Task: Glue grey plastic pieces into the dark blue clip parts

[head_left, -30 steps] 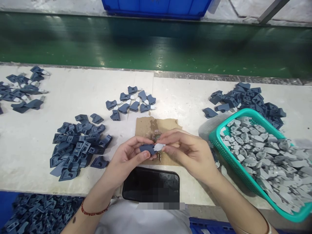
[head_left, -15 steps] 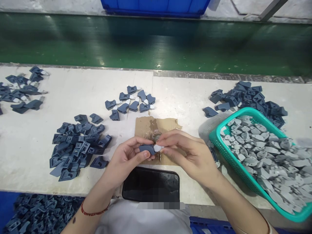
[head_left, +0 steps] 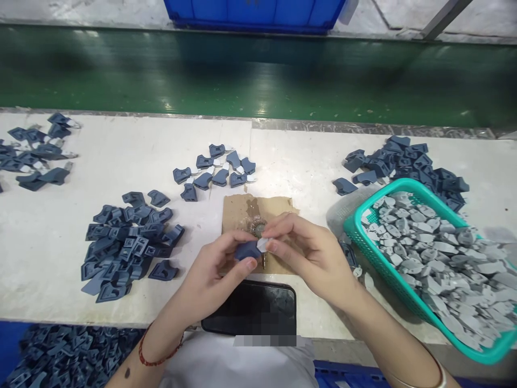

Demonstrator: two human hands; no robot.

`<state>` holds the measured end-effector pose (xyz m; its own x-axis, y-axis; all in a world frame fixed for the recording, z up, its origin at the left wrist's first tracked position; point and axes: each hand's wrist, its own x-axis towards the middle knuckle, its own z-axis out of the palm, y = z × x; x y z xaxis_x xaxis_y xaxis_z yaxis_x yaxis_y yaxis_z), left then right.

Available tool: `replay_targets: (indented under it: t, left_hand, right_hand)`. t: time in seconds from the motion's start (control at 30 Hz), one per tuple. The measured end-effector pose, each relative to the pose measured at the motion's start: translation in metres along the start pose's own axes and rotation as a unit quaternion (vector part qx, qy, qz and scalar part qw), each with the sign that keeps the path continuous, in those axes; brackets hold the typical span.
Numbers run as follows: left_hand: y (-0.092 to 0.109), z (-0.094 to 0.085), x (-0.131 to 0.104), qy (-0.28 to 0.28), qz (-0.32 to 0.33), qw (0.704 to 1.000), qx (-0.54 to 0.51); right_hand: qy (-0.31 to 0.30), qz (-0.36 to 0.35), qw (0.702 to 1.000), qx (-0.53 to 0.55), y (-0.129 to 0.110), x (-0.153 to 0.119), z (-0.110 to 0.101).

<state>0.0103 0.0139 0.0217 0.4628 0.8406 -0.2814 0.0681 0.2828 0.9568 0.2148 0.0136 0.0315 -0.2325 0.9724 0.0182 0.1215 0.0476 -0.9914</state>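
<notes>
My left hand (head_left: 220, 261) is closed on a dark blue-grey plastic piece (head_left: 247, 250), thumb on the near side and fingers behind it. My right hand (head_left: 305, 253) pinches a small light grey plastic piece (head_left: 263, 245) between thumb and fingers. The two pieces meet end to end; how far one sits inside the other is hidden. Both hands are over a sheet of brown cardboard (head_left: 278, 207) with a wet-looking stain. A small round metallic thing (head_left: 259, 228) lies on it, partly behind my fingers. Just nearer to me is a black phone (head_left: 258, 307).
A pile of blue-grey pieces (head_left: 129, 242) lies on the left, another (head_left: 407, 161) at far right. Joined pieces (head_left: 220, 167) lie mid-table, more (head_left: 40, 151) at far left. The green basket (head_left: 388, 264) holds light grey pieces. Behind runs a green belt (head_left: 226, 81) with a blue crate (head_left: 258, 27) beyond.
The blue-grey piece has turned in my left hand and now shows a broader flat face. My left thumb has shifted slightly right and down. Both hands still hold their pieces together.
</notes>
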Motion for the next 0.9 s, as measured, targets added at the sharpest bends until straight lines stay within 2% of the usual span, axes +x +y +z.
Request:
replay_targets:
  t: [0.17, 0.4, 0.57, 0.77, 0.9]
  left_hand:
    - [-0.004, -0.001, -0.004, -0.022, 0.001, 0.994, 0.104]
    - [0.003, 0.001, -0.004, -0.057, 0.014, 0.989, 0.136]
    - [0.003, 0.003, -0.005, -0.069, 0.005, 0.990, 0.122]
    - [0.004, 0.003, -0.003, -0.067, -0.003, 0.994, 0.084]
    - [0.003, 0.002, -0.001, -0.038, -0.022, 0.994, 0.104]
  right_hand:
    - [-0.036, 0.048, 0.998, 0.004, 0.001, 0.001, -0.002]
    - [-0.077, -0.028, 0.993, -0.085, 0.000, 0.002, -0.004]
    - [-0.091, 0.012, 0.995, -0.047, -0.003, 0.004, -0.003]
    - [-0.026, 0.079, 0.994, 0.071, 0.003, 0.000, 0.008]
    - [-0.013, 0.056, 0.998, 0.025, 0.005, -0.002, 0.009]
